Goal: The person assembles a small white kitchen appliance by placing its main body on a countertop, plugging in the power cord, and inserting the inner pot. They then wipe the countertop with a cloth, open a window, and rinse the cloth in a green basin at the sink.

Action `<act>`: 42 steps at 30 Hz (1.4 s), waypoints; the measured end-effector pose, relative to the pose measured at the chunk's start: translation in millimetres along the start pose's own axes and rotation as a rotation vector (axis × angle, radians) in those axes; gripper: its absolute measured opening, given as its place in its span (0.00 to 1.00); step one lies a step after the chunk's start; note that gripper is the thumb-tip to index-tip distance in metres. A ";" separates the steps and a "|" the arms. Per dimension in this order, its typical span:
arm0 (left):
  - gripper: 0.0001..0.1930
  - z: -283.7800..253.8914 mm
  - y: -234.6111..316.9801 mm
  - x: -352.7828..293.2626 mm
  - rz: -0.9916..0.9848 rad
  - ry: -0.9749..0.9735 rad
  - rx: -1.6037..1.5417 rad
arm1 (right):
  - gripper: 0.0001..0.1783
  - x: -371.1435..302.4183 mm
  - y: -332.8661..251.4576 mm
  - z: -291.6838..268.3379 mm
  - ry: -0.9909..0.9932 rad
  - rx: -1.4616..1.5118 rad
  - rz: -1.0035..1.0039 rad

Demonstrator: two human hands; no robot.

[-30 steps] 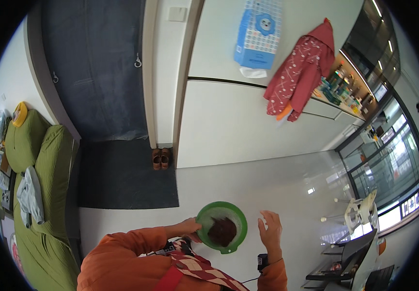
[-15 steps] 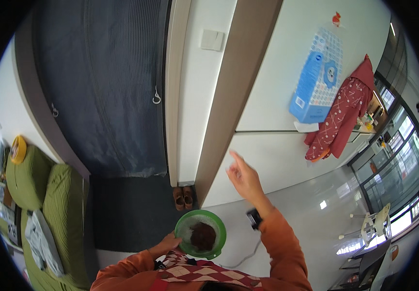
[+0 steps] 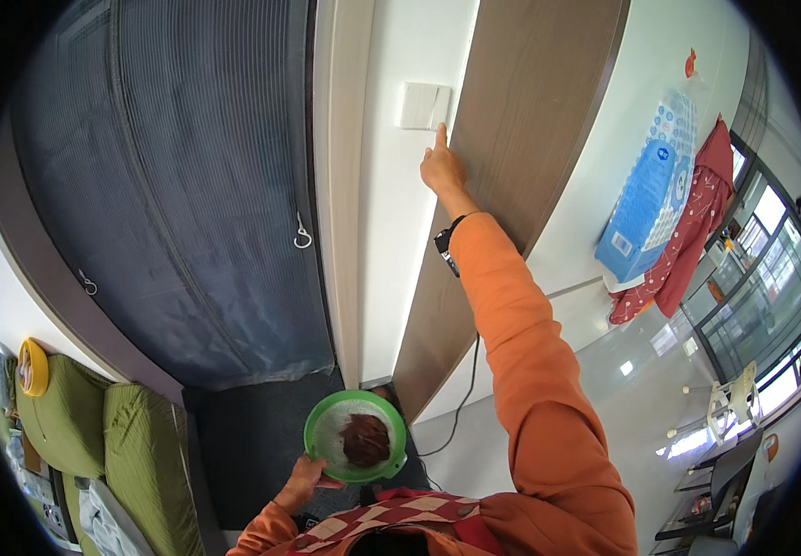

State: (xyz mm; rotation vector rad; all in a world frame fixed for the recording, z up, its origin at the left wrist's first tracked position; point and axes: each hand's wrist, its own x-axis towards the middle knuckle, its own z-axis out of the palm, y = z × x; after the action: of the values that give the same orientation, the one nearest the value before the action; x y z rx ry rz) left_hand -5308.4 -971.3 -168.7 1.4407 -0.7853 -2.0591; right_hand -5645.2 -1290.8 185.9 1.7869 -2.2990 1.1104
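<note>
My left hand [image 3: 304, 480] is closed on the rim of a round green basin [image 3: 323, 408], fingers beneath and thumb at its edge. Inside the basin, a dark reddish-brown lump [image 3: 364, 439], perhaps wet cloth, lies in something whitish and foamy. My right arm is stretched forward and up. The right hand [image 3: 442, 170] holds nothing; its index finger points out, with the other fingers curled. That fingertip is at the lower right corner of a white wall switch [image 3: 420, 106] and seems to touch it.
A dark mesh curtain [image 3: 169, 185] with hooks covers the doorway on the left. Beside it is a green sofa [image 3: 145, 463] with a yellow bowl [image 3: 33, 369]. On the right hang a blue-and-white package [image 3: 646, 199] and a red patterned garment [image 3: 697, 222]. A cable [image 3: 463, 398] runs near my right arm.
My right hand has risen from in front of the white cabinet to the wall switch. My left hand still holds the basin, and the view has shifted nearer the doorway.
</note>
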 end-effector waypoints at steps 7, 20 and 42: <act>0.23 -14.0 26.8 7.6 0.043 -0.001 -0.036 | 0.41 17.3 -6.3 22.0 -0.076 -0.011 0.031; 0.24 -9.8 41.4 28.4 0.060 -0.135 0.004 | 0.24 -77.3 1.0 61.1 0.185 0.407 -0.473; 0.22 318.2 -75.8 14.4 -0.090 -0.916 0.723 | 0.28 -560.5 353.7 -118.4 -0.692 -0.259 0.444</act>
State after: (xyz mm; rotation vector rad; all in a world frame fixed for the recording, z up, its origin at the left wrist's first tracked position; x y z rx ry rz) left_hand -5619.9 -873.4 -144.8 0.7286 -2.0049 -2.6454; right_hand -5801.9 -726.5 -146.0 1.7945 -3.1487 0.1551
